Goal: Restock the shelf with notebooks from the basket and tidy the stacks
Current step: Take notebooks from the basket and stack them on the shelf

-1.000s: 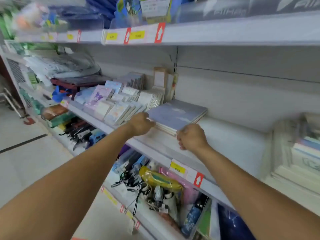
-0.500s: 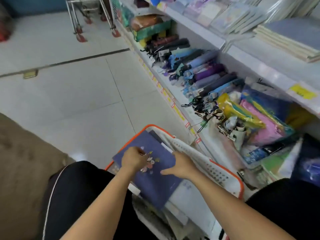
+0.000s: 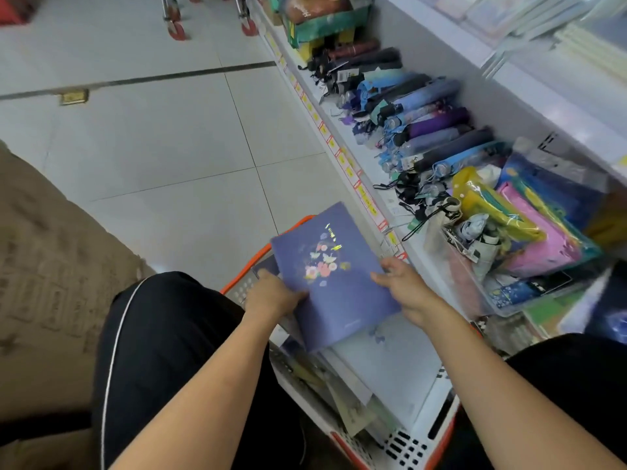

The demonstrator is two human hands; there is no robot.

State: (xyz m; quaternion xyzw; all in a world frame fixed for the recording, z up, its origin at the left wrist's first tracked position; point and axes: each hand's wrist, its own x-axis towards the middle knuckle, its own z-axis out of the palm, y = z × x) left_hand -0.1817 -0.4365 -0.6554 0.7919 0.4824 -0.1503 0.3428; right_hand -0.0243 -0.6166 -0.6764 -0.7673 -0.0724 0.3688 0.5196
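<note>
Pale glossy floor tiles [image 3: 163,137], crossed by thin grout lines and one dark strip running left to right, with a small brass floor plate [image 3: 74,96] just below that strip. At the top edge, red-capped feet of a metal stand [image 3: 176,28] on the tiles. Along the right, a low white shelf [image 3: 373,184] edged with yellow and red price tags [image 3: 342,161], loaded with a row of folded umbrellas [image 3: 427,123] in blue, purple and black, then clear-wrapped packs in yellow, pink and teal [image 3: 522,232]. Above that, a second white shelf board [image 3: 556,83] with pale stacked goods, too blurred to name. At far left, a tan patterned surface [image 3: 40,266], identity unclear.

Held low between black-clad knees, a purple notebook with a flower print [image 3: 332,276], tilted, lifted above a white basket with an orange rim [image 3: 410,442]. Left hand [image 3: 271,296] gripping the near left edge, thumb on the cover, fingers hidden beneath. Right hand [image 3: 403,286] pinching the right edge, thumb on top, fingers curled under. Beneath the raised notebook, another dark notebook corner [image 3: 268,266] showing at the basket's far end, and a pale blue-white cover [image 3: 383,361] lying flat inside. More paper items slanted against the basket's near wall, details unclear.
</note>
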